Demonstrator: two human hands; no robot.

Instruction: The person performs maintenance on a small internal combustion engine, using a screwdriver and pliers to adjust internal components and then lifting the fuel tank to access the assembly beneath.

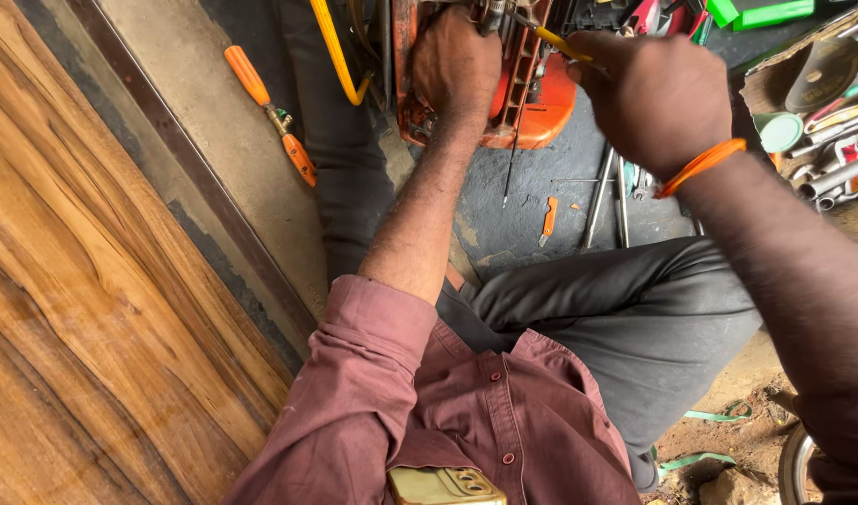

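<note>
- Mostly the orange machine [532,103] is being cut off by the top edge and covered by both hands; its kind is hard to tell.
- Left hand [455,61] is pressing closed on the machine's body, fingers hidden.
- Right hand [655,98] is gripping a yellow-handled tool [562,43], tip lost inside the machine.
- Orange-handled tool [270,112] is lying on the concrete, left of the dark trouser leg [340,168].
- Metal rods [602,196] and a small orange piece [549,217] are lying on the floor [513,215] between the knees.
- Tool clutter [826,112] is running off the right edge.
</note>
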